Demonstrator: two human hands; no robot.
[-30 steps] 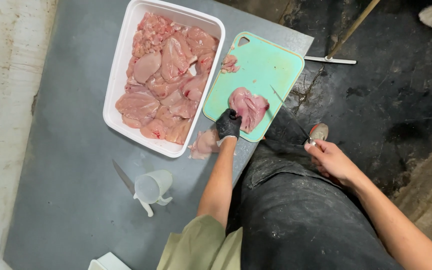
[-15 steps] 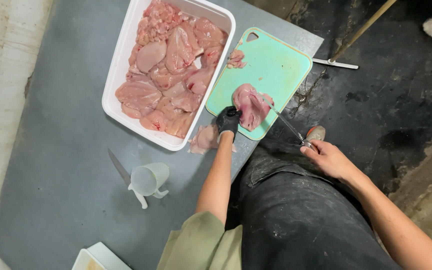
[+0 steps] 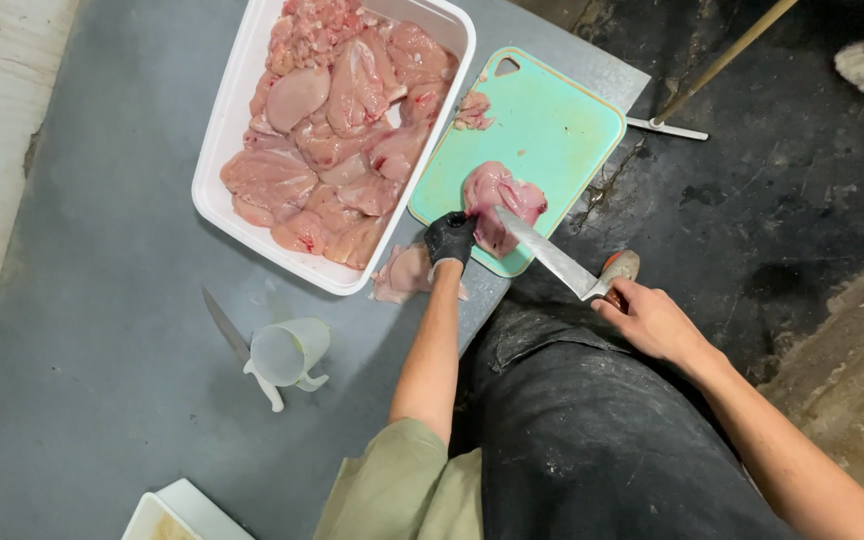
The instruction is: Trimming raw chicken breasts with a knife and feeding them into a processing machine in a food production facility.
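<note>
The chicken piece point(image 3: 500, 200) lies on the green cutting board point(image 3: 552, 130) on a grey table point(image 3: 82, 300). Your gloved left hand point(image 3: 449, 240) pinches it. Your right hand point(image 3: 652, 318) grips a knife point(image 3: 552, 258). The floor point(image 3: 802, 180) is dark and dirty.

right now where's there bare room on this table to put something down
The grey table is bare left of the white tray, and again near the person, below the small knife and plastic jug. The far half of the green cutting board is free too. It is crowded at the board's near edge: gloved left hand, chicken piece, knife blade.
</note>
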